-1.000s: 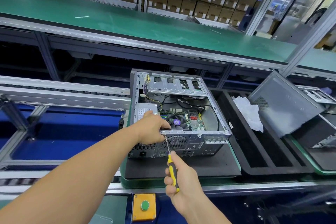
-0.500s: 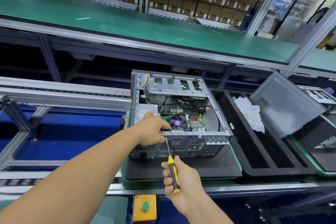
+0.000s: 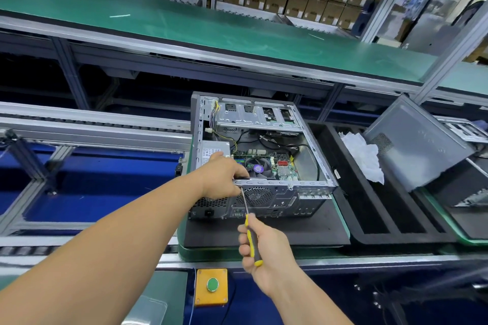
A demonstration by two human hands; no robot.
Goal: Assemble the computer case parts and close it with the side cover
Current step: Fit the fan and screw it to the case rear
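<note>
The left hand [image 3: 221, 179] keeps gripping the near rail of the open case [image 3: 264, 166] mid-scene, while the right hand [image 3: 264, 250], wrapped around the screwdriver [image 3: 250, 235], has barely shifted, tip still at the rear panel, so fastening likely continues and the cover [image 3: 414, 145] waits at right.

The left hand [image 3: 220, 179] reaches forward on an outstretched bare arm, fingers curled in a grip. The right hand [image 3: 264, 250] sits nearer, fingers wrapped closed, wrist bent upward.
</note>
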